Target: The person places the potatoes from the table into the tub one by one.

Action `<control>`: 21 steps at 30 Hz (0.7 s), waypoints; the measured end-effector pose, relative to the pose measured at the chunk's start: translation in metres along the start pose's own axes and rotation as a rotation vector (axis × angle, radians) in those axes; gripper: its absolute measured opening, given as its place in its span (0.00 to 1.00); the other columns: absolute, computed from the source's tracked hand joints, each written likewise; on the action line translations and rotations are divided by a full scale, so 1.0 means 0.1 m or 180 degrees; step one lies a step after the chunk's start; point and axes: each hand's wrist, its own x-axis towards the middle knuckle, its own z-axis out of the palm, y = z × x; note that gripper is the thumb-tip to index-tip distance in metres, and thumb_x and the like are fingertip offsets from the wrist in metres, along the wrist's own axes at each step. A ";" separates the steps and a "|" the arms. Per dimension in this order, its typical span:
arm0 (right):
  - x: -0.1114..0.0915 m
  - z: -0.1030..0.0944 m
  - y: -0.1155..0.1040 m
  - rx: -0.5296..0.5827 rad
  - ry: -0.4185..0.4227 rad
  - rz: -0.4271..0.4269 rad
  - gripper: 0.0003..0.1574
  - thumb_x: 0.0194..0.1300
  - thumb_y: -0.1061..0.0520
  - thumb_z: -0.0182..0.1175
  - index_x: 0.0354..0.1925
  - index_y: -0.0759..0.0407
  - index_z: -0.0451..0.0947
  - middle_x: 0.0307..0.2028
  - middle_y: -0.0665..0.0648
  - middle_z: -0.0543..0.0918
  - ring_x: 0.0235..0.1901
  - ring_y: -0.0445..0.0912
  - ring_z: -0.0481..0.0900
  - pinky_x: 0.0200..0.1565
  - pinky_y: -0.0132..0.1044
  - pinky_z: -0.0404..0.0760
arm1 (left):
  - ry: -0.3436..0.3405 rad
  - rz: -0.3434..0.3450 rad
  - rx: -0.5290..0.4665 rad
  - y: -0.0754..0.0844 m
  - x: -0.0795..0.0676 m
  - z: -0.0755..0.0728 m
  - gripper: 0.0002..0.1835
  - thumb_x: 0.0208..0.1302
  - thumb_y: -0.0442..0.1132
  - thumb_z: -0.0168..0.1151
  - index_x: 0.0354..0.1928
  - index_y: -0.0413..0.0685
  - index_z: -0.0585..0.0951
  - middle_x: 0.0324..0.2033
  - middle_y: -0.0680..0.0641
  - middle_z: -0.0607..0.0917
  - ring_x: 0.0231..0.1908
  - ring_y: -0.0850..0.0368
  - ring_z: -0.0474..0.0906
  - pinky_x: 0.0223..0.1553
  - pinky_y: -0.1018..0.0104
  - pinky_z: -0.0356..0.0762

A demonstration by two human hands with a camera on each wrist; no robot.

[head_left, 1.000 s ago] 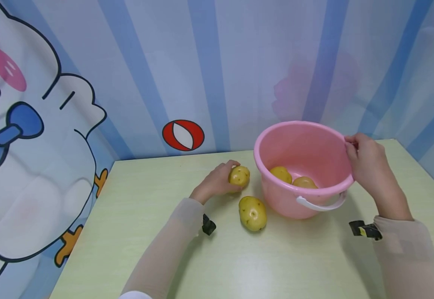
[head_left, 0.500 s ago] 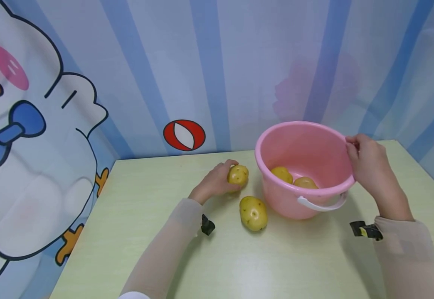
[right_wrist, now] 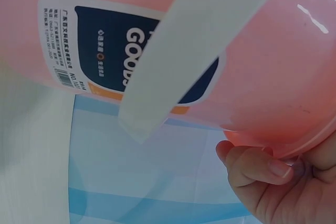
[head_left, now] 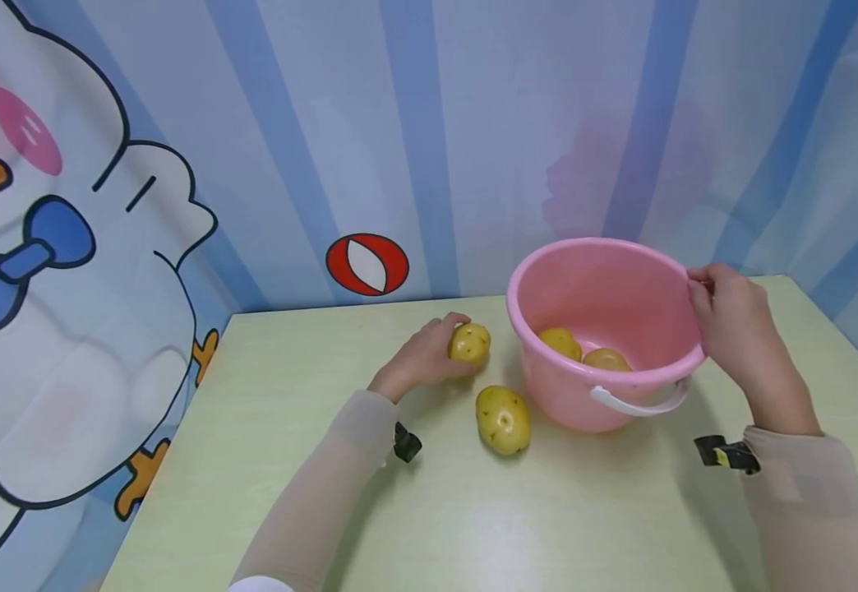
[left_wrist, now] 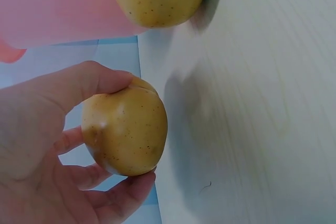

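A yellow potato [head_left: 469, 343] is pinched between the thumb and fingers of my left hand [head_left: 423, 355], just left of a pink bucket [head_left: 577, 393]. The left wrist view shows that potato [left_wrist: 128, 127] held from its sides, its shadow on the table beside it. A second potato [head_left: 503, 420] lies on the table close to the bucket's near left side. Inside the bucket are two more potatoes, one at the left [head_left: 560, 343] and one nearer the middle [head_left: 606, 359]. My right hand [head_left: 738, 333] grips the bucket's rim on the right, and the bucket leans slightly.
The bucket's white handle [head_left: 639, 404] hangs down over its near side. A printed label [right_wrist: 121, 51] shows on the bucket in the right wrist view. Behind the pale table [head_left: 592, 510] stands a striped blue backdrop [head_left: 518, 123] with a cartoon figure at the left.
My left hand has shifted very slightly left with the potato. The right hand keeps its hold on the rim, and the head view has drifted a little.
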 end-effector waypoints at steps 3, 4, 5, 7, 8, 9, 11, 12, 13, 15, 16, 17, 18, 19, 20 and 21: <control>0.00 0.00 0.00 -0.0001 0.0020 -0.0012 0.29 0.81 0.55 0.39 0.62 0.81 0.64 0.44 0.77 0.75 0.34 0.61 0.80 0.23 0.31 0.77 | -0.0004 0.0006 0.0026 0.01 -0.01 -0.02 0.39 0.61 0.46 0.71 0.71 0.52 0.64 0.53 0.46 0.75 0.50 0.52 0.72 0.55 0.53 0.74; 0.00 0.00 0.00 -0.0003 0.0026 -0.0018 0.29 0.81 0.55 0.39 0.62 0.81 0.64 0.44 0.77 0.75 0.34 0.61 0.80 0.23 0.31 0.77 | -0.0003 0.0020 0.0038 0.02 -0.02 -0.03 0.39 0.61 0.46 0.71 0.71 0.51 0.65 0.53 0.46 0.75 0.50 0.52 0.72 0.55 0.53 0.74; 0.00 0.00 0.00 0.0000 0.0028 -0.0019 0.29 0.81 0.55 0.39 0.62 0.81 0.64 0.44 0.77 0.75 0.34 0.61 0.80 0.22 0.31 0.77 | 0.0000 0.0029 0.0046 0.02 -0.02 -0.03 0.39 0.61 0.46 0.71 0.71 0.52 0.65 0.52 0.46 0.75 0.50 0.52 0.72 0.55 0.53 0.74; 0.00 0.00 0.00 0.0004 0.0031 -0.0020 0.28 0.81 0.55 0.39 0.62 0.81 0.64 0.44 0.77 0.75 0.33 0.60 0.80 0.22 0.31 0.77 | 0.0010 0.0048 0.0049 0.02 -0.02 -0.04 0.38 0.61 0.46 0.71 0.71 0.52 0.65 0.52 0.47 0.75 0.50 0.52 0.72 0.55 0.52 0.75; 0.00 0.00 -0.01 0.0002 0.0031 -0.0018 0.28 0.81 0.55 0.39 0.62 0.81 0.64 0.44 0.77 0.75 0.34 0.60 0.80 0.22 0.31 0.77 | 0.0015 0.0058 0.0048 0.02 -0.03 -0.05 0.38 0.61 0.46 0.71 0.71 0.52 0.65 0.52 0.47 0.75 0.50 0.52 0.72 0.55 0.52 0.75; 0.00 0.00 -0.01 0.0002 0.0029 -0.0016 0.29 0.81 0.55 0.39 0.62 0.81 0.64 0.44 0.77 0.75 0.34 0.60 0.80 0.22 0.32 0.77 | 0.0019 0.0065 0.0051 0.02 -0.03 -0.06 0.38 0.61 0.46 0.71 0.71 0.52 0.65 0.52 0.47 0.75 0.50 0.52 0.71 0.55 0.52 0.75; 0.00 0.00 -0.01 0.0004 0.0018 -0.0010 0.29 0.81 0.55 0.39 0.62 0.81 0.64 0.44 0.76 0.75 0.34 0.60 0.79 0.22 0.32 0.77 | 0.0022 0.0057 0.0048 0.04 -0.05 -0.09 0.39 0.61 0.46 0.72 0.71 0.53 0.65 0.52 0.48 0.75 0.50 0.52 0.71 0.54 0.52 0.75; 0.00 0.00 -0.01 0.0004 0.0014 -0.0007 0.29 0.81 0.55 0.39 0.62 0.81 0.64 0.44 0.76 0.75 0.34 0.60 0.79 0.23 0.32 0.77 | 0.0017 0.0056 0.0049 0.05 -0.06 -0.11 0.39 0.61 0.46 0.72 0.71 0.53 0.64 0.52 0.48 0.75 0.50 0.52 0.71 0.54 0.52 0.75; 0.00 0.00 -0.01 0.0007 0.0009 -0.0004 0.29 0.81 0.55 0.39 0.62 0.81 0.64 0.44 0.76 0.75 0.34 0.61 0.79 0.23 0.32 0.77 | 0.0016 0.0057 0.0050 0.06 -0.07 -0.13 0.39 0.61 0.46 0.72 0.71 0.53 0.64 0.52 0.48 0.75 0.50 0.52 0.71 0.54 0.52 0.75; 0.00 0.00 0.00 0.0010 0.0009 0.0000 0.29 0.81 0.55 0.39 0.62 0.81 0.64 0.44 0.76 0.75 0.34 0.61 0.79 0.23 0.32 0.77 | 0.0014 0.0064 0.0059 0.08 -0.09 -0.17 0.39 0.61 0.46 0.72 0.71 0.53 0.64 0.52 0.48 0.75 0.50 0.52 0.72 0.54 0.53 0.76; -0.01 0.00 0.00 0.0010 0.0011 0.0000 0.29 0.81 0.55 0.39 0.62 0.81 0.64 0.44 0.76 0.75 0.34 0.61 0.79 0.23 0.32 0.77 | 0.0017 0.0069 0.0062 0.10 -0.10 -0.19 0.39 0.61 0.46 0.72 0.71 0.53 0.64 0.52 0.48 0.75 0.49 0.52 0.72 0.53 0.53 0.76; -0.01 0.00 0.00 0.0011 0.0014 0.0001 0.29 0.81 0.55 0.39 0.62 0.81 0.64 0.44 0.76 0.75 0.34 0.61 0.79 0.23 0.32 0.77 | 0.0020 0.0080 0.0073 0.11 -0.10 -0.21 0.39 0.61 0.46 0.72 0.71 0.53 0.64 0.51 0.48 0.75 0.49 0.52 0.72 0.53 0.54 0.76; -0.01 0.00 0.00 0.0010 0.0016 0.0003 0.29 0.81 0.55 0.39 0.62 0.81 0.64 0.44 0.76 0.75 0.34 0.61 0.79 0.23 0.32 0.77 | 0.0026 0.0098 0.0086 0.12 -0.11 -0.22 0.39 0.61 0.46 0.72 0.71 0.53 0.64 0.51 0.48 0.75 0.49 0.53 0.72 0.52 0.54 0.76; -0.01 0.00 0.00 0.0011 0.0017 0.0002 0.29 0.81 0.55 0.39 0.62 0.81 0.64 0.44 0.77 0.75 0.34 0.61 0.79 0.23 0.32 0.77 | 0.0037 0.0116 0.0103 0.12 -0.11 -0.24 0.40 0.61 0.47 0.72 0.71 0.53 0.64 0.51 0.48 0.75 0.49 0.53 0.72 0.52 0.55 0.76; -0.01 0.00 0.00 0.0009 0.0019 -0.0002 0.29 0.81 0.55 0.39 0.62 0.81 0.64 0.44 0.77 0.75 0.34 0.61 0.79 0.23 0.32 0.77 | 0.0048 0.0135 0.0123 0.13 -0.11 -0.25 0.40 0.61 0.47 0.72 0.71 0.53 0.64 0.51 0.48 0.75 0.48 0.53 0.72 0.51 0.55 0.76; -0.01 0.00 0.00 0.0008 0.0016 0.0000 0.29 0.81 0.55 0.39 0.62 0.81 0.64 0.44 0.76 0.74 0.35 0.61 0.79 0.23 0.31 0.77 | 0.0056 0.0151 0.0139 0.14 -0.11 -0.26 0.39 0.61 0.47 0.72 0.71 0.53 0.64 0.51 0.48 0.75 0.48 0.53 0.72 0.51 0.56 0.76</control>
